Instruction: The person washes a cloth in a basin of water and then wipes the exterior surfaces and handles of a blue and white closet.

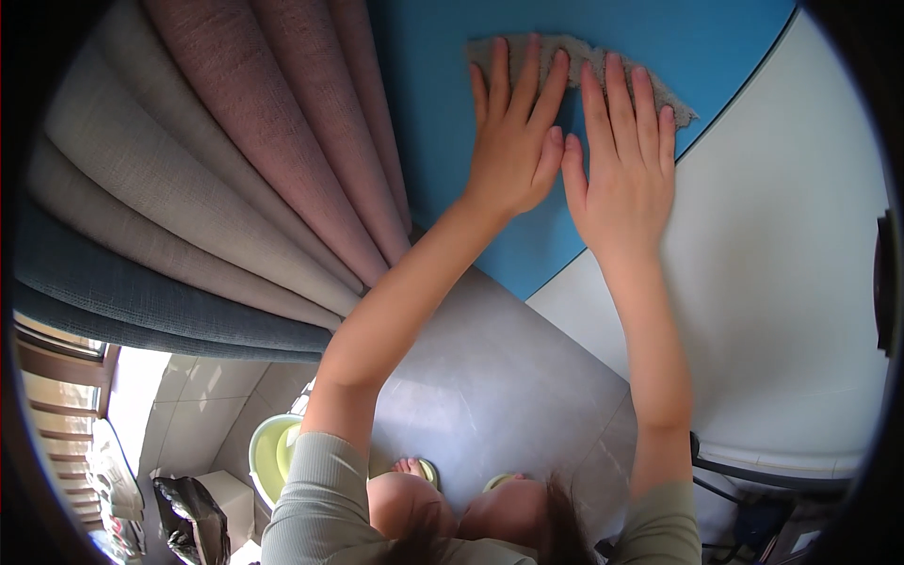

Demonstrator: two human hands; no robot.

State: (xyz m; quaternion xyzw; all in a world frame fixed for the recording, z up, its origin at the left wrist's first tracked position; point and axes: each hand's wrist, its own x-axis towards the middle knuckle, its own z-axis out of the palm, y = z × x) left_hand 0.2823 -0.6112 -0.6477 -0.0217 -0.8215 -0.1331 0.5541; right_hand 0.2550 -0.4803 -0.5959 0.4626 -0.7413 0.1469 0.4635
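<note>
A beige-grey cloth (pixel 591 58) lies stretched flat against a blue panel (pixel 433 113). My left hand (pixel 513 141) presses on the cloth's left part, fingers straight and spread. Beside it, my right hand (pixel 626 174) rests flat with its fingertips on the cloth's right part, near the panel's dark edge. The thumbs come close together between the hands. Both palms reach below the cloth, and neither hand is closed round it.
Pink, beige and dark blue curtains (pixel 273 132) hang at the left. A white panel (pixel 782 254) borders the blue one on the right. Below are grey floor (pixel 490 367), a pale green bucket (pixel 268 461), a black plastic bag (pixel 193 518) and my slippered feet.
</note>
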